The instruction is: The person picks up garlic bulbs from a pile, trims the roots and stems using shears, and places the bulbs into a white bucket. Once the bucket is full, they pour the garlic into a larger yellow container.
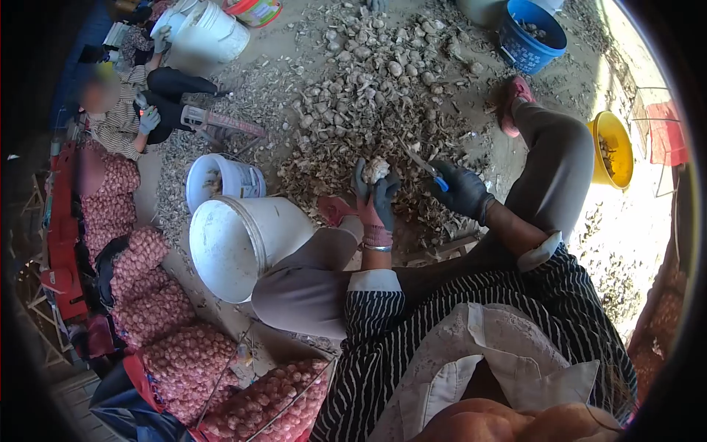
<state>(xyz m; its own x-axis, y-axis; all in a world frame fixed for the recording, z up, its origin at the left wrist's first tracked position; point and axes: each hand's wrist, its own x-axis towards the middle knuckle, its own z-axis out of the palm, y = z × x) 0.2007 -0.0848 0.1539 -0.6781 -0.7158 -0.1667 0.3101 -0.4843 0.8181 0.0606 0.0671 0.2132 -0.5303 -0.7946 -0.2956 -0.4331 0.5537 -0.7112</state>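
My left hand (374, 197), in a grey and pink work glove, has its fingers closed around a pale garlic bulb (376, 170). My right hand (461, 193) wears a dark glove and grips a pair of shears (423, 163) by a blue handle. The metal blades point up and left, a short way to the right of the bulb and apart from it. Beyond both hands spreads a large heap of garlic bulbs (361, 96) with dry stalks and skins on the floor.
Beside my left knee stand a large white bucket (287, 228) and a smaller white bucket (254, 180). A blue tub (534, 55) and a yellow bucket (595, 151) are to the right. Filled net sacks (188, 361) line the left. Another gloved person (121, 110) sits at upper left.
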